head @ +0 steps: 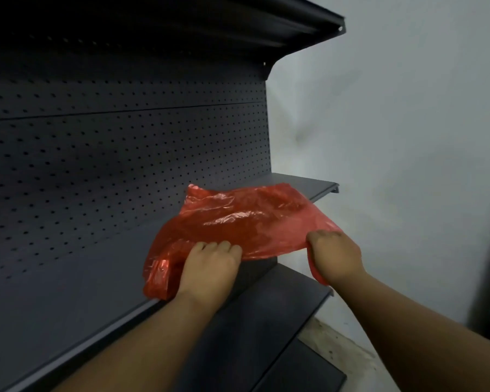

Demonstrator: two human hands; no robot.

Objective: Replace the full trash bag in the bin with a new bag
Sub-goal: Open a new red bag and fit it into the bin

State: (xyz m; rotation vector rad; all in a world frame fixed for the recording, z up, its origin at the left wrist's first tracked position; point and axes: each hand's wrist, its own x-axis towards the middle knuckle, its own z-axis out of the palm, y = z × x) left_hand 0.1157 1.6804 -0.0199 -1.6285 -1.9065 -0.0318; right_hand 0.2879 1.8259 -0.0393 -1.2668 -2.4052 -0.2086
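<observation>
A thin red plastic bag (238,219) is spread out over the right end of a dark shelf (68,292). My left hand (210,267) grips its near left edge, fingers curled into the plastic. My right hand (334,256) is closed on the bag's right corner, holding it just past the shelf's end. The bag looks empty and crumpled. No bin or full trash bag is in view.
The dark metal shelving has a perforated back panel (125,154), an upper shelf (238,26) overhead and lower shelves (266,321) below. A white wall (408,137) stands to the right. A patch of light floor (340,352) shows beneath.
</observation>
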